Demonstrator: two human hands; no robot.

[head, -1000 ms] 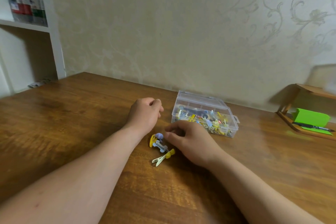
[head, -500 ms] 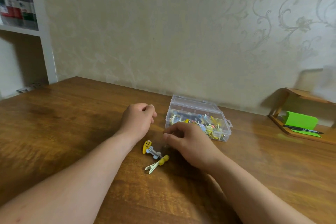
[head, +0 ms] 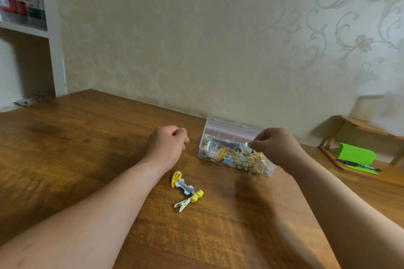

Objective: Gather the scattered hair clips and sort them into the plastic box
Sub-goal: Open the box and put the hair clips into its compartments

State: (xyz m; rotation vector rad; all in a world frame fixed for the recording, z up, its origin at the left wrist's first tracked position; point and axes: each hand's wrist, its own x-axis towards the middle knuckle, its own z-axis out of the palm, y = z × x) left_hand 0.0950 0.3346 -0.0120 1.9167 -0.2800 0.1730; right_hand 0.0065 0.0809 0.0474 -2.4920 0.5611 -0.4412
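The right hand (head: 276, 148) has risen from the tabletop (head: 76, 142) to over the plastic box (head: 228, 130); the left hand (head: 168, 148) rests there as a fist, nothing visible in it; three hair clips (head: 184, 186) lie beside its wrist, outside the box; the right fingertips (head: 253, 144) pinch together, whether on a clip I cannot tell.

Open tabletop (head: 220, 183) between loose clips (head: 184, 188) and box (head: 229, 130)

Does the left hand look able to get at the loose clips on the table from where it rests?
Probably yes. The left hand rests curled on the table, and the loose clips lie beside its forearm with bare wood between. The right hand is over the plastic box, out of the way.
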